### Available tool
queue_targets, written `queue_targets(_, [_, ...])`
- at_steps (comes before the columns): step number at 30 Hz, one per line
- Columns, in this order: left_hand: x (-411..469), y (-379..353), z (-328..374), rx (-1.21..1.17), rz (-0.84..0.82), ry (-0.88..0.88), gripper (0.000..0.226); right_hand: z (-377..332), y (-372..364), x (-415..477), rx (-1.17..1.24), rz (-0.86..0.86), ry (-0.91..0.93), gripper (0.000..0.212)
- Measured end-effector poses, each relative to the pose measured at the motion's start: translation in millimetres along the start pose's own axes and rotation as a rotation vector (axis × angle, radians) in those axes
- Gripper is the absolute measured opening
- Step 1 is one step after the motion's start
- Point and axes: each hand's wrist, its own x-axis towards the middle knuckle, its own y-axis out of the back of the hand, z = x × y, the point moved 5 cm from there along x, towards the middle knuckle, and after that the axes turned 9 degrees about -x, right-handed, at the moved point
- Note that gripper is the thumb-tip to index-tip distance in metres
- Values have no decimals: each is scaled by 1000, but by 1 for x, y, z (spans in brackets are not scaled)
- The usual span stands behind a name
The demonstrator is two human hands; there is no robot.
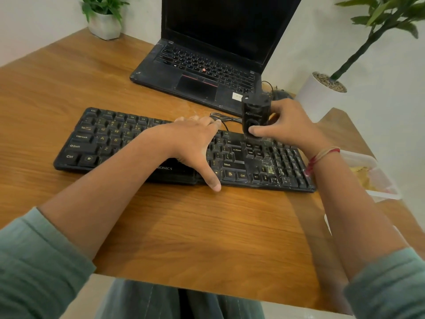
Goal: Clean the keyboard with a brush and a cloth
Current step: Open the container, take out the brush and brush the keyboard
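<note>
Black full-size wired keyboard (236, 157) with yellowish legends lies flat and slightly askew on the wooden desk (207, 226). Pale dust and crumbs are visible around its arrow keys and number pad. A black block-shaped brush tool (254, 116) stands upright, lower end on the keys right of Enter, gripped by the right hand (289, 127).

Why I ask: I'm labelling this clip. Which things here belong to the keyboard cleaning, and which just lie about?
In the job: keyboard; black brush, gripped by the right hand; left hand, flat on the keyboard.
Lying about: laptop; small potted plant; tall potted plant; clear plastic box, contents unclear.
</note>
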Motion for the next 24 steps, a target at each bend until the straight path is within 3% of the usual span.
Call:
queue_targets(4, [0, 0, 0, 1, -2, 5, 148, 4, -7, 1, 136, -142, 10, 15])
queue_targets(9, [0, 0, 1, -3, -9, 5, 148, 14, 1, 11, -78, 63, -64, 14])
queue_targets(13, [1, 0, 0, -4, -8, 3, 148, 9, -10, 6, 214, -51, -66, 15])
queue_targets(18, [1, 0, 0, 2, -4, -3, 148, 28, -1, 7, 14, 148, -177, 18])
queue_targets(21, [2, 0, 0, 8, -6, 1, 148, 20, -7, 0, 307, 46, -101, 13])
queue_targets(24, [1, 0, 0, 0, -4, -1, 147, 17, -15, 0, 235, -33, -86, 15])
